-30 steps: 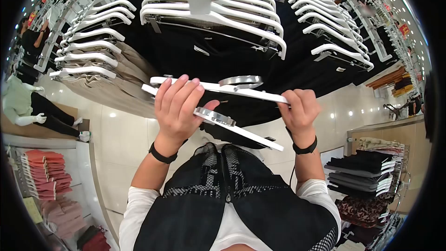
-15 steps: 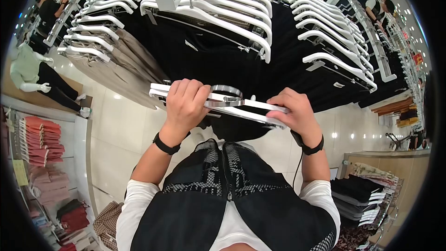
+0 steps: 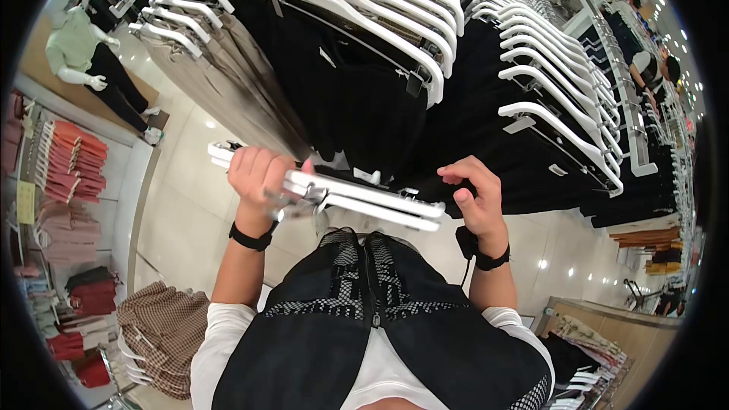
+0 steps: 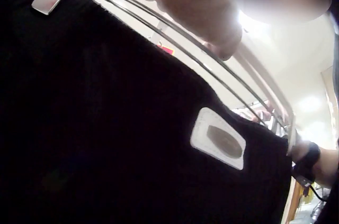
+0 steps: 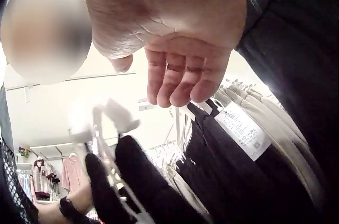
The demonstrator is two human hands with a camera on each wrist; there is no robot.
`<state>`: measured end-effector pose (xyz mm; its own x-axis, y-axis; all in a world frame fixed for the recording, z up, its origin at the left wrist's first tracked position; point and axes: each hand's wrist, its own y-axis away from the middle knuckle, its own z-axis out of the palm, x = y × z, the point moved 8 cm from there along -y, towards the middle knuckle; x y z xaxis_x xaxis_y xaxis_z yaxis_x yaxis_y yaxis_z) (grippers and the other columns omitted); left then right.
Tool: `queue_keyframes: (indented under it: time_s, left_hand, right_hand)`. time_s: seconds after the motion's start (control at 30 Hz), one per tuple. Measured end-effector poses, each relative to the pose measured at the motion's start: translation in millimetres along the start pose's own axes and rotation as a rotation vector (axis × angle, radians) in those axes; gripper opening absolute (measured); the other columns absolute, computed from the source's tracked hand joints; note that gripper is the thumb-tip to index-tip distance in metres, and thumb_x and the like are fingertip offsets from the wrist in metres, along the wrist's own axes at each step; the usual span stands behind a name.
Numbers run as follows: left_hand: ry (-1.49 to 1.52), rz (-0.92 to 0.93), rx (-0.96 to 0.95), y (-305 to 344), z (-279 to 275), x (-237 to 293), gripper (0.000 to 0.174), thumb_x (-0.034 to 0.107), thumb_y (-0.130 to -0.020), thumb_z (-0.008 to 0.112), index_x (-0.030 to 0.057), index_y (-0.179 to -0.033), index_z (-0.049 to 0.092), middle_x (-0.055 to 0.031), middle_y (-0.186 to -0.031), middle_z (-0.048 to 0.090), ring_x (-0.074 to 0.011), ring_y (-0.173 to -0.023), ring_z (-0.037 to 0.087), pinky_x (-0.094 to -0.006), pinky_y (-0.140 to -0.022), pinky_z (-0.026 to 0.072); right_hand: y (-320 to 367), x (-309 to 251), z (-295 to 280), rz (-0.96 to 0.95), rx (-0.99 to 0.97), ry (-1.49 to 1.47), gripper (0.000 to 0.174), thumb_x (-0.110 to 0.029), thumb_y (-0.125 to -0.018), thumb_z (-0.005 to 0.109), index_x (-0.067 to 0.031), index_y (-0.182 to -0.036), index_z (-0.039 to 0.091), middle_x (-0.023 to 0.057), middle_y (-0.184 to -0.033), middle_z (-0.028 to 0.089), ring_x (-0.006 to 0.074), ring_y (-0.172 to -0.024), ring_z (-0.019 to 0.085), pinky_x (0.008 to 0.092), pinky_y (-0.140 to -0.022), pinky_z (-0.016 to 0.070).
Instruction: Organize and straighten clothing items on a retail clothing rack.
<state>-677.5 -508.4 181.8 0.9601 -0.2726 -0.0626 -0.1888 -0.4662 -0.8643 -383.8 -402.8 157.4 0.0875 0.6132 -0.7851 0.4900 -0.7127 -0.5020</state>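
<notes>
My left hand (image 3: 258,178) grips two white clip hangers (image 3: 380,203) together near their left ends, in front of my vest. Black garments hang from them; in the left wrist view the black cloth (image 4: 116,118) fills most of the picture, with a pale label (image 4: 218,139) on it and the hanger's metal bars above. My right hand (image 3: 482,196) is off the hangers, just past their right ends, fingers loosely bent and nothing in them. The right wrist view shows that palm (image 5: 175,23) bare, with the hanger ends (image 5: 108,118) blurred below it.
Ahead stands a rack of white hangers (image 3: 380,19) with black trousers (image 3: 349,91); beige trousers (image 3: 228,83) hang at its left. More hangers (image 3: 562,99) line the right. A mannequin (image 3: 83,53) stands far left, and a checked garment (image 3: 163,326) hangs at lower left.
The two hangers, first apart, have come together in my left hand and moved left and slightly down. My right hand has let go of them. The view has turned to the right.
</notes>
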Motion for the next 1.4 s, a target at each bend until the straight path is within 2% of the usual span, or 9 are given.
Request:
queue_keyframes:
  time_s: [0.1, 0.3, 0.5, 0.8, 0.83, 0.9, 1.07, 1.17, 1.4]
  left_hand:
    - [-0.043, 0.036, 0.068, 11, -24, 8, 0.028, 0.023, -0.076, 0.079, 0.0115, -0.067, 0.055, -0.003, -0.06, 0.045, -0.0235, -0.055, 0.048, -0.0363, -0.055, 0.0393]
    - [-0.109, 0.018, -0.123, 27, -64, 25, 0.024, 0.02, -0.075, 0.078, 0.0088, -0.069, 0.058, -0.0035, -0.061, 0.048, -0.0232, -0.052, 0.049, -0.0359, -0.053, 0.0412]
    - [-0.188, -0.035, -0.159, 37, -87, 19, 0.023, 0.017, -0.077, 0.076, 0.0091, -0.07, 0.055, -0.0042, -0.062, 0.05, -0.0234, -0.054, 0.051, -0.0361, -0.054, 0.0418]
    - [-0.388, -0.243, -0.347, 35, -78, -72, 0.026, 0.018, -0.074, 0.081, 0.0101, -0.07, 0.057, -0.0055, -0.066, 0.055, -0.0294, -0.058, 0.054, -0.0405, -0.056, 0.0424]
    - [-0.382, -0.341, -0.399, 25, -72, -88, 0.023, 0.018, -0.063, 0.079, 0.0099, -0.071, 0.059, -0.0048, -0.067, 0.056, -0.0286, -0.063, 0.058, -0.041, -0.059, 0.0427]
    - [-0.342, -0.399, -0.42, 25, -68, -113, 0.023, 0.016, -0.058, 0.078, 0.0102, -0.073, 0.061, -0.0048, -0.067, 0.057, -0.0267, -0.064, 0.059, -0.0411, -0.059, 0.0421]
    - [-0.357, -0.338, -0.379, 42, -63, -157, 0.02, 0.021, -0.065, 0.08, 0.0144, -0.068, 0.062, -0.0014, -0.064, 0.056, -0.0251, -0.059, 0.059, -0.0366, -0.056, 0.0426]
    - [-0.28, -0.275, -0.395, 53, -55, -174, 0.029, 0.019, -0.07, 0.085, 0.0095, -0.067, 0.058, -0.0072, -0.062, 0.052, -0.0298, -0.057, 0.054, -0.0399, -0.055, 0.0413]
    - [0.14, -0.057, -0.303, 63, -77, -147, 0.022, 0.018, -0.071, 0.08, 0.012, -0.067, 0.059, -0.0009, -0.062, 0.049, -0.0208, -0.053, 0.047, -0.0335, -0.057, 0.037]
  right_hand:
    - [4, 12, 3, 0.034, -0.061, 0.015, 0.036, -0.035, -0.098, 0.068, -0.0006, -0.107, 0.073, 0.0089, -0.081, 0.066, 0.0208, -0.076, 0.063, 0.0324, -0.069, 0.0503]
    - [4, 31, 13, 0.174, -0.175, 0.06, 0.025, -0.025, -0.099, 0.066, -0.0017, -0.106, 0.072, 0.0089, -0.081, 0.065, 0.0216, -0.072, 0.061, 0.0323, -0.065, 0.0471]
    - [0, 35, 33, 0.202, -0.208, 0.114, 0.015, -0.014, -0.095, 0.069, -0.001, -0.102, 0.072, 0.0108, -0.085, 0.069, 0.0231, -0.076, 0.067, 0.0329, -0.068, 0.0516]
    - [-24, 38, 68, 0.278, -0.185, 0.171, 0.013, -0.012, -0.096, 0.069, -0.0016, -0.101, 0.073, 0.0089, -0.086, 0.071, 0.0215, -0.074, 0.066, 0.0319, -0.066, 0.051]
    - [-28, 38, 73, 0.248, -0.175, 0.179, 0.013, -0.012, -0.096, 0.069, -0.0014, -0.102, 0.074, 0.0089, -0.087, 0.071, 0.0201, -0.074, 0.066, 0.0309, -0.066, 0.051]
    - [-34, 33, 88, 0.28, -0.167, 0.165, 0.013, -0.012, -0.096, 0.069, -0.0009, -0.103, 0.074, 0.0093, -0.088, 0.072, 0.0192, -0.074, 0.066, 0.0299, -0.067, 0.0513]
    - [-43, 33, 116, 0.34, -0.102, 0.189, 0.015, -0.013, -0.097, 0.07, -0.0003, -0.103, 0.074, 0.01, -0.09, 0.073, 0.0185, -0.076, 0.067, 0.0294, -0.069, 0.0522]
    - [-47, 32, 131, 0.402, -0.087, 0.258, 0.016, -0.015, -0.098, 0.069, -0.0005, -0.103, 0.074, 0.0104, -0.091, 0.073, 0.0188, -0.076, 0.067, 0.0295, -0.069, 0.0526]
    - [-44, 33, 159, 0.595, -0.064, 0.395, 0.02, -0.019, -0.098, 0.07, -0.0007, -0.103, 0.074, 0.0112, -0.09, 0.073, 0.0214, -0.075, 0.067, 0.0313, -0.067, 0.0525]
